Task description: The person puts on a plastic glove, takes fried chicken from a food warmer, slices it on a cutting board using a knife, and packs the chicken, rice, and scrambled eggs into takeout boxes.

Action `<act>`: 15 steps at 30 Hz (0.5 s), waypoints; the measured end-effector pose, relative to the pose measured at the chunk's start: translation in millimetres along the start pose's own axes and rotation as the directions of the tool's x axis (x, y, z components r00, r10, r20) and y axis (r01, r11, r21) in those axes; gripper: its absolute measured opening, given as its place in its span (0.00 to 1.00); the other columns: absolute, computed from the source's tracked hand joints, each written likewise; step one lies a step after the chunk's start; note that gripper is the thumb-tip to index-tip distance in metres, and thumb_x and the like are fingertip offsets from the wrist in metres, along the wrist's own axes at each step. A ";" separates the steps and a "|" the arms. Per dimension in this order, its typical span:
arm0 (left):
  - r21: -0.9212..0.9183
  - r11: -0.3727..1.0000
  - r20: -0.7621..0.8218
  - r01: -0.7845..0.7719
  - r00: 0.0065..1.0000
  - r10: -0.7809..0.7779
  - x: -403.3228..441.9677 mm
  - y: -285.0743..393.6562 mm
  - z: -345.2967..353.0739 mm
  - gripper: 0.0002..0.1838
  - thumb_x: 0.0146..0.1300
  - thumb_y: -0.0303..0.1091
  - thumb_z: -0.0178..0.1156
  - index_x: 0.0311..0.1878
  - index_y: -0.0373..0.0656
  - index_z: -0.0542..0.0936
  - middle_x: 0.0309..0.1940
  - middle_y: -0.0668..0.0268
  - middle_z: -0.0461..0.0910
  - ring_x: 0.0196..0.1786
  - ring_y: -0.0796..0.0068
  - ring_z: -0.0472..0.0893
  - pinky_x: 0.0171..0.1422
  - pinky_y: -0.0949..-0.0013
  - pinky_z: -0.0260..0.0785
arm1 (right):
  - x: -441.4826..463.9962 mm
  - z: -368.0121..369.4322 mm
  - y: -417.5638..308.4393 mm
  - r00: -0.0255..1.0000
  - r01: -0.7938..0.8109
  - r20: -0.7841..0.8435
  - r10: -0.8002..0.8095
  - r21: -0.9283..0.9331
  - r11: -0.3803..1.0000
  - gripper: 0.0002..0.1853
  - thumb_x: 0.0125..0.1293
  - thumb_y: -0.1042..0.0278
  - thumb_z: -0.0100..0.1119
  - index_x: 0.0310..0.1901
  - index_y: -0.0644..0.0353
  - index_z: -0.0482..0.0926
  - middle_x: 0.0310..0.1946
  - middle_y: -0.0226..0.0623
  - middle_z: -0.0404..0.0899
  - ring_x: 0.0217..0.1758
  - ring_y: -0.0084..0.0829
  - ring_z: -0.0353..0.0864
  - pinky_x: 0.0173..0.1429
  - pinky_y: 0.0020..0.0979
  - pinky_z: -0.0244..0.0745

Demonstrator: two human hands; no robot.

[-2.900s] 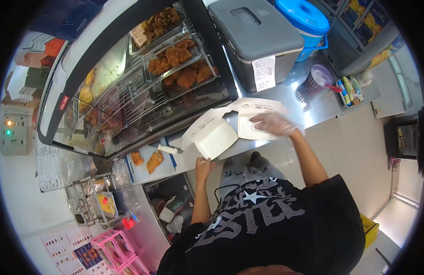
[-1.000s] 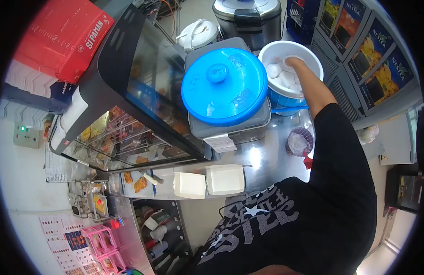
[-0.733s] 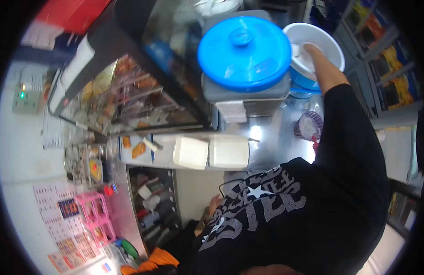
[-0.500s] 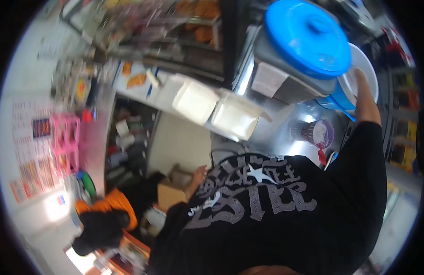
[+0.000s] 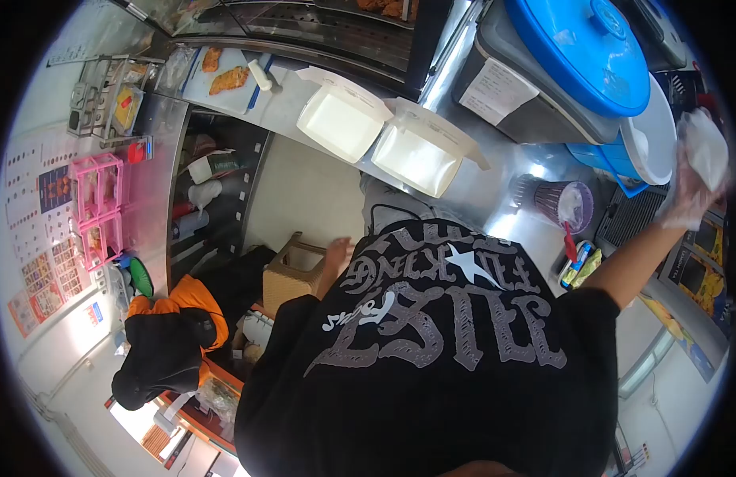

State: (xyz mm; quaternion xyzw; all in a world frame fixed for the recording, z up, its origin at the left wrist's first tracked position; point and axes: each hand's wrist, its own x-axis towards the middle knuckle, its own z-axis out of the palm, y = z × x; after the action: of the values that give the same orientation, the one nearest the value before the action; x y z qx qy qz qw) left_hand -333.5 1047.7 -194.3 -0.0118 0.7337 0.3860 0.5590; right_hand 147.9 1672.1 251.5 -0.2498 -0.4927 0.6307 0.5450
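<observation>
1. Pink rack [image 5: 98,208] stood at 9 o'clock; co-worker [image 5: 174,342] bent over at 8.
2. Fried chicken [image 5: 229,80] lay on a board [image 5: 201,86] at 10-11, knife [image 5: 260,75] at its edge.
3. Left hand [image 5: 338,253] was just off center by the stool [image 5: 292,277], partly hidden; couldn't tell if fingers were apart or together.
4. Two open boxes [image 5: 342,121] sat side by side, 12 to 1.
5. Purple cup [image 5: 562,203] leaned near 3; blue lid [image 5: 578,52] at 1-2, tub [image 5: 652,141] beside it.
6. Right hand [image 5: 686,187], gloved, was clamped on the white packet [image 5: 708,149] near 3, just right of the tub.
</observation>
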 end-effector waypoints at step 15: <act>0.780 0.082 0.456 -0.621 0.652 0.605 -34.9 264.2 126.6 0.21 0.64 0.50 0.62 0.56 0.52 0.78 0.30 0.60 0.85 0.37 0.53 0.85 0.41 0.49 0.74 | -186.0 267.3 336.1 0.749 0.191 0.361 0.556 -0.920 0.341 0.28 0.51 0.58 0.69 0.56 0.53 0.78 0.58 0.58 0.72 0.61 0.53 0.73 0.68 0.47 0.67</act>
State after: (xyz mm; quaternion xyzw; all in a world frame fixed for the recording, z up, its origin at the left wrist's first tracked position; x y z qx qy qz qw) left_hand -336.3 1292.0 -29.0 0.5987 0.7466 0.1251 0.2618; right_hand -175.9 1431.9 14.0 -0.3427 -0.8734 0.3450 0.0267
